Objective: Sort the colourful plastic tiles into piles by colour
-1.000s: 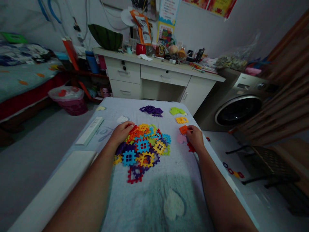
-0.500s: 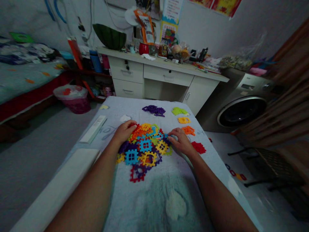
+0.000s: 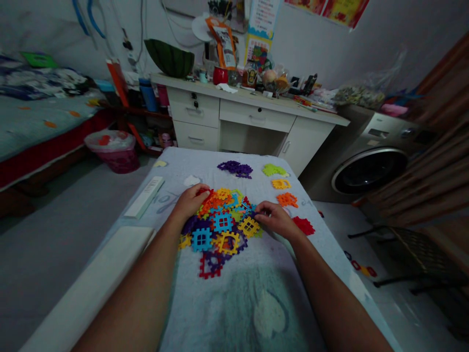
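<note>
A mixed pile of flat plastic building pieces with notched edges lies on the cloth-covered table (image 3: pixel 234 288). Blue window pieces (image 3: pixel 201 239), yellow window pieces (image 3: pixel 249 227) and a red frame piece (image 3: pixel 210 266) show in it. At the pile's left side my left hand (image 3: pixel 190 201) rests against red and orange pieces, thumb apart from the fingers. My right hand (image 3: pixel 275 218) is at the right edge, thumb and fingertips pinched on a dark purple piece (image 3: pixel 252 213), which is mostly hidden.
Purple pieces (image 3: pixel 235 168) lie beyond the pile. Green (image 3: pixel 273 169), yellow (image 3: pixel 281 184), orange (image 3: pixel 287 199) and red pieces (image 3: pixel 303 225) form separate groups along the right. A white box (image 3: pixel 144 197) lies at left. Behind stand a desk (image 3: pixel 256 115) and a washing machine (image 3: pixel 359 151).
My right hand has shifted slightly down, its fingers moving from a blue piece's edge to a dark purple one. My left hand stays at the pile. The whole view has moved slightly.
</note>
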`<action>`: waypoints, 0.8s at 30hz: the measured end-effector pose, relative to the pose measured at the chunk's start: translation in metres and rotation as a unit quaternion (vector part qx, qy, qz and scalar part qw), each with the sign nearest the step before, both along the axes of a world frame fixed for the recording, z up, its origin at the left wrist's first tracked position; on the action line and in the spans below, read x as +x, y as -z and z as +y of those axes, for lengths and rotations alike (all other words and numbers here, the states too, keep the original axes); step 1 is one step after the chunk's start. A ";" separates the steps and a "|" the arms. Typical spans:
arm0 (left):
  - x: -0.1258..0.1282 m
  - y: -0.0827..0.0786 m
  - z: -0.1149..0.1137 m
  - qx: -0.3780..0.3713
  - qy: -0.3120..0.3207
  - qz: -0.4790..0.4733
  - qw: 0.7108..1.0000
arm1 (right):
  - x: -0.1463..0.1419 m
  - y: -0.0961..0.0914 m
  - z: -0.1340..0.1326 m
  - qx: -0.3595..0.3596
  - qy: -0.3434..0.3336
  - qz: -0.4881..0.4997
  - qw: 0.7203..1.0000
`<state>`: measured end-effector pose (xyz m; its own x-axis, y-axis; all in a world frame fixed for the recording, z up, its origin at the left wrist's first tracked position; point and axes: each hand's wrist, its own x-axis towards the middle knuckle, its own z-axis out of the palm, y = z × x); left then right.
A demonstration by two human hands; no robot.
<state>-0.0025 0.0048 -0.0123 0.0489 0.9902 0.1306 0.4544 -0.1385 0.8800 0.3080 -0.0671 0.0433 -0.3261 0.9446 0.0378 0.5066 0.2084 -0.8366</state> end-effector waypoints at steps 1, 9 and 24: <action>0.000 -0.001 0.000 0.000 0.001 0.002 1.000 | 0.001 0.000 0.001 -0.026 -0.004 0.036 0.999; 0.004 -0.013 -0.007 0.001 0.004 0.012 1.000 | -0.005 -0.009 0.031 -0.028 0.050 0.171 0.984; 0.001 -0.015 -0.005 -0.039 0.002 -0.073 0.997 | -0.041 0.026 0.161 0.040 0.243 0.166 0.955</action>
<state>-0.0015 -0.0004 0.0024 0.0393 0.9975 0.0590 0.3198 -0.0685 0.9450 0.2672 0.0936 0.0177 0.1927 0.9711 0.1409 0.2701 0.0855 -0.9590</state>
